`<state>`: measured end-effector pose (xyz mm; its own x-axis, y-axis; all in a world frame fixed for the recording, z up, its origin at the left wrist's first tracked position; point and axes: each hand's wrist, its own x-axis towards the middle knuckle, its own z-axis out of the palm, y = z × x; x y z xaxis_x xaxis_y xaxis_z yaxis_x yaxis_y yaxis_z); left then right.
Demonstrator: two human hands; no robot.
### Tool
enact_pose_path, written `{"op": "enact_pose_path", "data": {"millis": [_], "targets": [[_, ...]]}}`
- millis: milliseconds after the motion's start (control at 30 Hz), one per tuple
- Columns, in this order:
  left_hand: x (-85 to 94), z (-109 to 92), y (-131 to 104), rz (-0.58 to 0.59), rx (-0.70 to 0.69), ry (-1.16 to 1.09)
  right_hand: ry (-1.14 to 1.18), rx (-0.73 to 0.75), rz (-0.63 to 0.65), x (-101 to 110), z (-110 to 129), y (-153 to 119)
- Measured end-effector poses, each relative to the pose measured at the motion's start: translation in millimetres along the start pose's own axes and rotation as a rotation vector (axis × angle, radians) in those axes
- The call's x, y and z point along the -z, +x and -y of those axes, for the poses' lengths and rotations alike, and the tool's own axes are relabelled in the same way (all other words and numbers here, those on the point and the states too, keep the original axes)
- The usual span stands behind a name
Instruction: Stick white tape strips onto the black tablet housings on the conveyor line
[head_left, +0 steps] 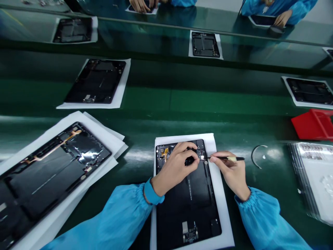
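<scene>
A black tablet housing [179, 205] with its inside facing up lies on a white sheet [223, 215] in front of me. My left hand [178, 165] reaches over its upper part, fingers curled and fingertips pressed close together near the top right corner. Whatever small part lies between those fingertips is too small to make out. In my right hand [231, 170] is a pair of slender black tweezers [238, 158] with a pale band, pinched between thumb and fingers. Their tip points left at the housing's right edge, beside the left fingertips. An orange flex cable [165, 152] shows left of my left hand.
At left, another open tablet housing [54, 173] rests on stacked white sheets. More housings, including one at upper left [97, 81], lie along the green bench [145, 100]. At right are a red bin [309, 125], clear trays [317, 180] and a curved strip [253, 158]. Co-workers' hands [283, 18] work beyond.
</scene>
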<state>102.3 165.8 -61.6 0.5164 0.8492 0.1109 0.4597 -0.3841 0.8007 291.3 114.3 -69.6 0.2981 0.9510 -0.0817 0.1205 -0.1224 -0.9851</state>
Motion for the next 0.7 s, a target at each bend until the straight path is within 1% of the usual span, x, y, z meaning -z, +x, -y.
{"op": "enact_pose_path", "data": {"millis": [233, 433, 700], "targets": [[-1.8, 0.3, 0.4, 0.006, 0.006, 0.026, -0.027, 0.015, -0.001, -0.4, 2.2, -0.2], [0.8, -3.7, 0.0, 0.022, 0.035, 0.034, -0.135, 0.069, 0.098, -0.8, 2.7, 0.6], [1.0, -4.4, 2.2, 0.033, 0.060, 0.028, -0.065, 0.060, 0.144, 5.1, -0.8, 1.0]]}}
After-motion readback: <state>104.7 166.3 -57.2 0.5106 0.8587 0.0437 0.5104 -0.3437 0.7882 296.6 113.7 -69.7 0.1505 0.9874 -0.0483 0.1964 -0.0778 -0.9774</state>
